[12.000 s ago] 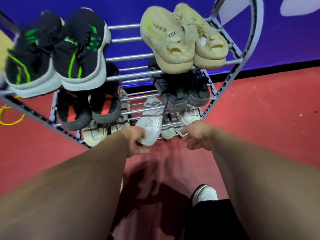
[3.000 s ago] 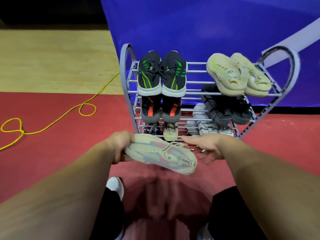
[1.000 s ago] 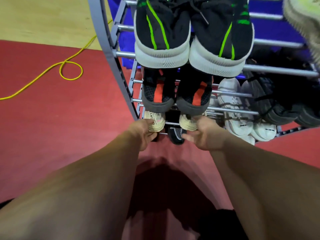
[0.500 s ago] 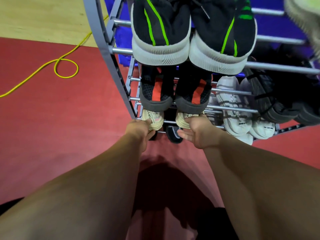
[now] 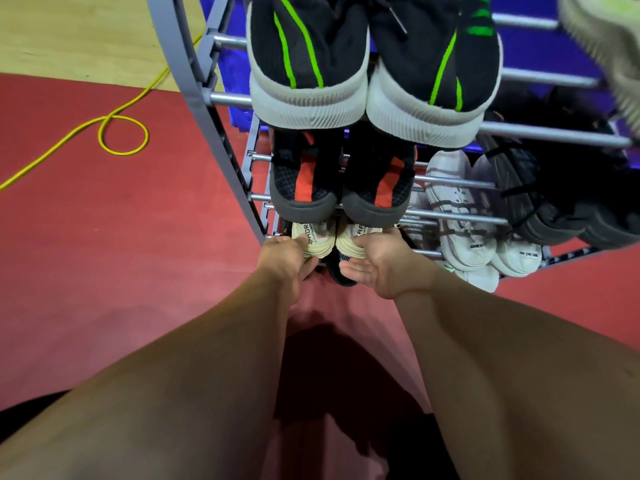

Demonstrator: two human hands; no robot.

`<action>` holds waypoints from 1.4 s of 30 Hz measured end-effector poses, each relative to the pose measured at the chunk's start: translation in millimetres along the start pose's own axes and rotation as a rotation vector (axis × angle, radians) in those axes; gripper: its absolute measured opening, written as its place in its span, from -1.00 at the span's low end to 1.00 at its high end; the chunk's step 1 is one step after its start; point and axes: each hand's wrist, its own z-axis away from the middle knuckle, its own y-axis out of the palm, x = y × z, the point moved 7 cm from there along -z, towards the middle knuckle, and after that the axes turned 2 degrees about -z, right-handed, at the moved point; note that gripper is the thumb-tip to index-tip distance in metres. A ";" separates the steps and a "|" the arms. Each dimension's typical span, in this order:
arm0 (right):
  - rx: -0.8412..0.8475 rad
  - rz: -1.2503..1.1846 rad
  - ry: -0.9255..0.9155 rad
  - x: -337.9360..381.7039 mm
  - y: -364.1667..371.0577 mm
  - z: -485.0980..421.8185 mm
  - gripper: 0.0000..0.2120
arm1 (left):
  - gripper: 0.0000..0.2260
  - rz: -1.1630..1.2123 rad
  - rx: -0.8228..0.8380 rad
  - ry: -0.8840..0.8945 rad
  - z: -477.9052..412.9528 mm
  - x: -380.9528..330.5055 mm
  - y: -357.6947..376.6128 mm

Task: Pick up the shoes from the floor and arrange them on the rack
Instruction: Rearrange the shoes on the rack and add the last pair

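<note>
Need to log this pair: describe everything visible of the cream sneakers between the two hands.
The cream fabric sneakers sit side by side, heels outward, on a low tier of the grey metal-bar rack, beneath black-and-orange shoes. Only the heels show: pale ribbed soles and dark printed lettering. The left hand grips the left heel; the right hand holds the right heel, thumb on top.
</note>
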 end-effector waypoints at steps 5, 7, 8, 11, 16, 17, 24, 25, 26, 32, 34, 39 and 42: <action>0.010 0.001 -0.003 -2.1 6.9 3.0 -0.56 | -0.74 0.046 0.001 -0.028 -0.9 -1.0 -0.9; 0.005 -0.004 -0.002 -2.6 7.6 3.9 -0.57 | -0.80 0.032 -0.017 -0.018 -1.1 -3.2 -2.1; 0.003 -0.001 -0.001 -2.8 7.9 4.1 -0.58 | -0.83 0.029 -0.031 -0.013 -1.2 -4.7 -3.0; 0.009 0.008 -0.001 -2.9 9.6 7.0 -0.59 | -0.85 0.063 -0.053 0.008 -2.8 -9.6 -2.9; -0.006 -0.004 -0.027 -0.4 10.0 10.3 -0.59 | -0.86 0.060 -0.017 0.024 -0.7 -14.0 2.4; -0.007 -0.008 -0.034 0.5 10.1 10.7 -0.58 | -0.84 0.051 -0.014 0.018 -1.4 -13.5 2.4; -0.007 0.002 -0.041 0.5 13.1 10.9 -0.59 | -0.76 -0.008 0.008 0.009 -6.5 -10.6 1.3; -0.005 0.006 -0.044 0.6 13.5 10.6 -0.59 | -0.77 -0.001 0.012 0.009 -6.9 -10.0 1.3; -0.003 0.012 -0.046 0.7 13.4 10.3 -0.59 | -0.77 0.000 0.012 0.014 -7.2 -9.8 1.4; 0.033 0.091 -0.008 4.2 4.1 19.7 -0.62 | -0.70 0.044 -0.034 -0.019 1.9 -6.3 3.5; 0.020 0.135 -0.019 9.4 -4.8 25.1 -0.69 | -0.70 0.058 -0.068 -0.081 15.0 -0.6 5.7; -0.014 0.194 -0.034 17.2 -45.5 41.4 -0.81 | -0.80 -0.387 0.047 -0.175 57.7 39.4 33.6; -0.066 0.171 -0.015 12.6 -91.9 50.3 -0.90 | -0.89 -0.594 0.195 -0.069 77.3 60.1 77.6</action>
